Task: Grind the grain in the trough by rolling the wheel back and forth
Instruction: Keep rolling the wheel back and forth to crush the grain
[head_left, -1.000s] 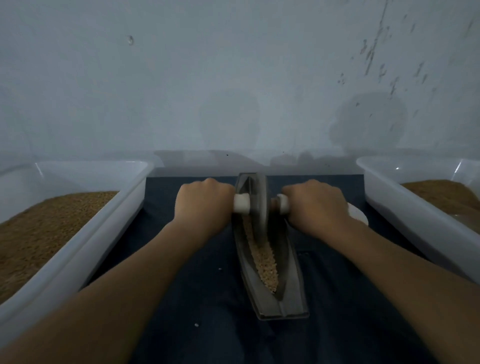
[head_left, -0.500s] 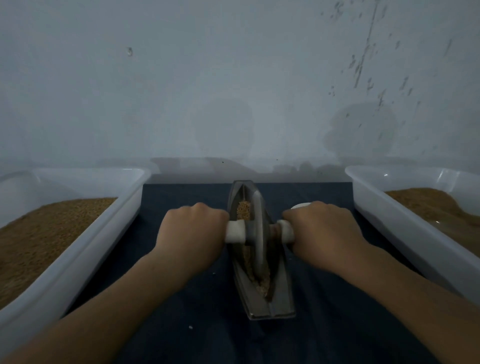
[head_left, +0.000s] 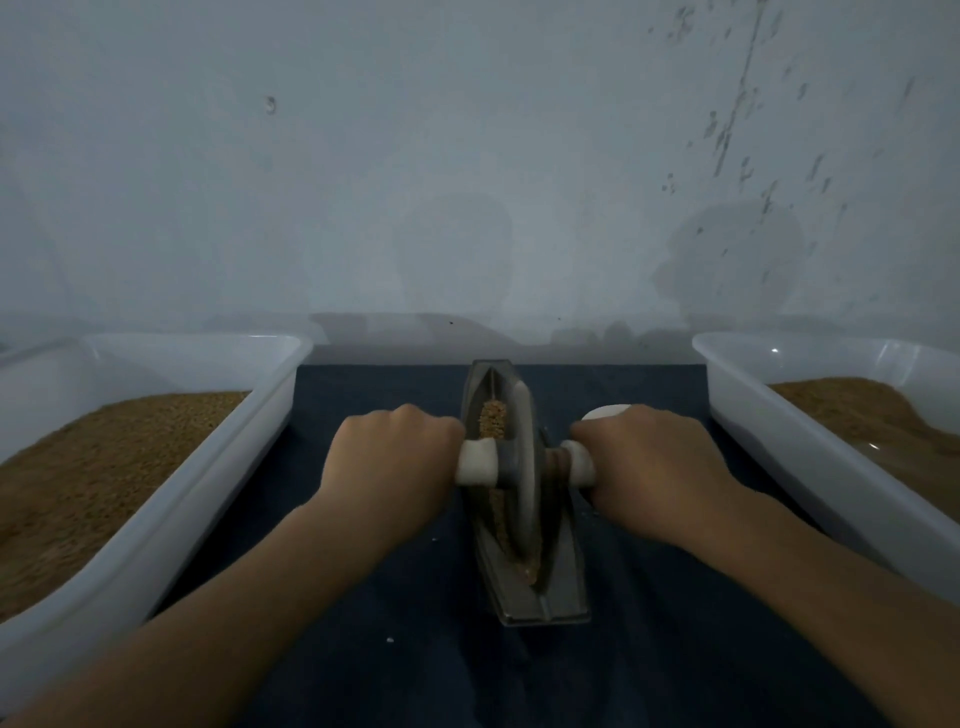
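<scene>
While the trough (head_left: 545, 608) sits on dark cloth (head_left: 441, 649), a wall (head_left: 467, 156) (stained) stands behind.

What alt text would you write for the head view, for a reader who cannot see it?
A left hand and a right hand grip the white handles of a metal wheel standing in a narrow trough of grain on a dark cloth. A left tub and a right tub, both white, hold brown heaps.

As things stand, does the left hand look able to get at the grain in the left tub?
Probably yes, once it lets go: the left hand grips the handle of the wheel, but the left tub stands open-topped beside it, with only dark cloth between.
</scene>
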